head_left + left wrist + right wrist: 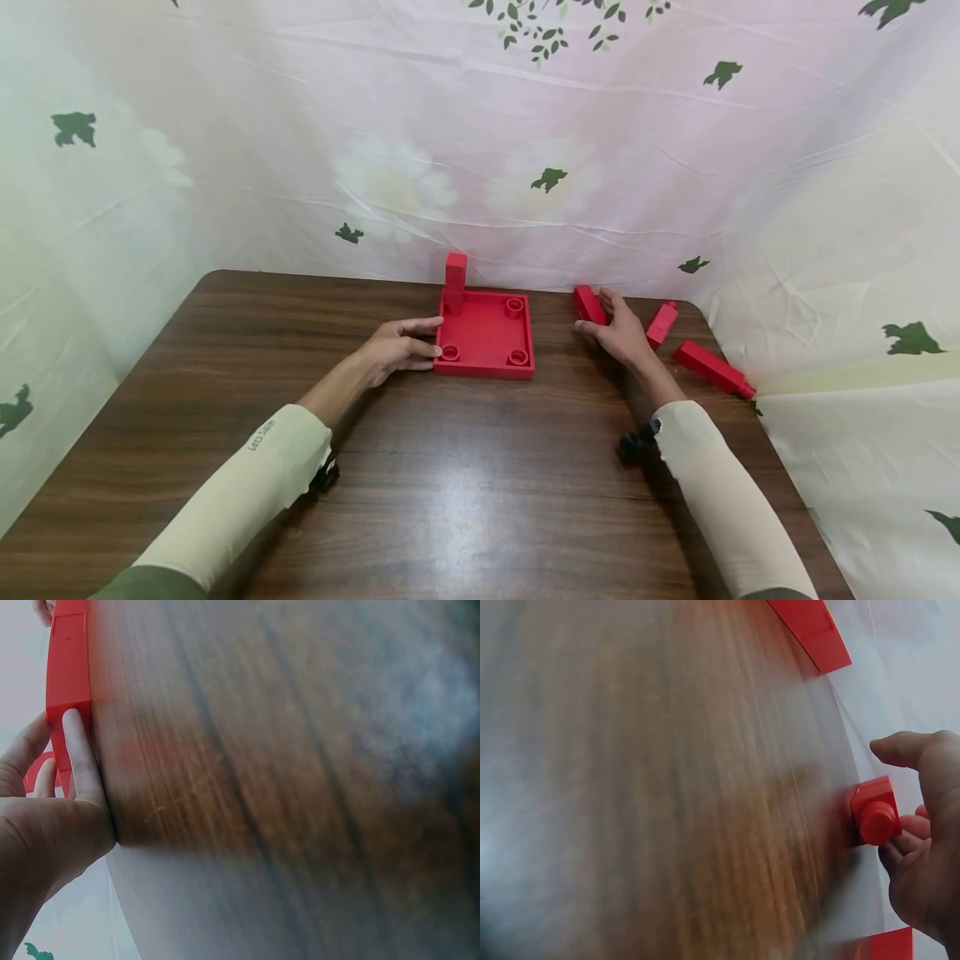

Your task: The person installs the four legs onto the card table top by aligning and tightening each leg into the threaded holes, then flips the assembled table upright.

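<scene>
Where the square red plastic tray (pixel 487 335) lies near the back edge of the brown wood-grain tabletop (pixel 450 467), your left hand (pixel 397 348), fingers extended, touches the tray's left wall; your right hand (pixel 619 332), spread, straddles an oblong red plastic block (pixel 591 305) near that edge.

Red tray (pixel 67 660): cut off at the top of the left wrist view; the side mark is too tiny to read.
Red post (pixel 455 271): hides the tray corner under it.
Right hand (pixel 624 335): covers the near end of one red block (pixel 589 305) in the head view.
Another red block (pixel 894 945): mostly cut off below.
Brown table (pixel 225 787): blurry in both wrist views.
</scene>
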Demonstrator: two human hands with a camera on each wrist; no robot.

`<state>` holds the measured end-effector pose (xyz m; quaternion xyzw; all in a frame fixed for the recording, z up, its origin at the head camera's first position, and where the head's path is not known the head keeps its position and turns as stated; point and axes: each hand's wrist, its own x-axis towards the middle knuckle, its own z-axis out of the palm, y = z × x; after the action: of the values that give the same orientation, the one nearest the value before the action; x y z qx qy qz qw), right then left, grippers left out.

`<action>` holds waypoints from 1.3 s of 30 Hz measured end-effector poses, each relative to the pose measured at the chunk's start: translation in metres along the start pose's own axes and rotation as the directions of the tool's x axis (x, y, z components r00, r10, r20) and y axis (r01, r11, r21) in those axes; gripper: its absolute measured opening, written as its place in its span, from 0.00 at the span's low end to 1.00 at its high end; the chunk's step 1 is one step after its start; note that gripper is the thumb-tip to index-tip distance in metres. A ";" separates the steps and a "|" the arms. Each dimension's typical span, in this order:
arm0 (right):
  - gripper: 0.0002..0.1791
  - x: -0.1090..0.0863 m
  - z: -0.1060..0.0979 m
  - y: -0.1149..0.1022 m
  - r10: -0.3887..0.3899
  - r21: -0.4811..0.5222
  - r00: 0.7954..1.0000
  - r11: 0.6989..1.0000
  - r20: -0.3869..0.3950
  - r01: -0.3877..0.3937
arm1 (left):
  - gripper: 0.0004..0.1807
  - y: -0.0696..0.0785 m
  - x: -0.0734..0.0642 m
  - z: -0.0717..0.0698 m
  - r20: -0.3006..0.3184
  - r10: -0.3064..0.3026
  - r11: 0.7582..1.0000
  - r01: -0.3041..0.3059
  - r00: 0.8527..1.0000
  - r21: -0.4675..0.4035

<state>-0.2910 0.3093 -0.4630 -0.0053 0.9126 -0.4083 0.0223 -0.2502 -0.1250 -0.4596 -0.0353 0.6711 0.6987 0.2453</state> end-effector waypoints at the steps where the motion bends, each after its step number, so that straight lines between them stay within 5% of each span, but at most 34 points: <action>1: 0.58 0.002 0.000 0.001 0.001 0.018 1.000 1.000 -0.007 -0.001 | 0.41 0.000 0.001 0.000 0.000 0.000 1.000 0.000 1.000 -0.001; 19: 0.39 0.025 0.000 0.008 -0.033 0.124 0.999 0.992 -0.043 0.038 | 0.41 -0.001 0.001 0.000 0.012 0.009 1.000 -0.009 1.000 0.016; 39: 0.33 0.026 -0.003 -0.002 -0.085 -0.101 0.996 0.991 0.024 0.087 | 0.41 -0.001 0.003 0.000 -0.007 -0.004 1.000 0.004 1.000 0.001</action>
<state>-0.3176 0.3100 -0.4605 -0.0494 0.9309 -0.3617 0.0133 -0.2528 -0.1244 -0.4615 -0.0389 0.6723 0.6976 0.2445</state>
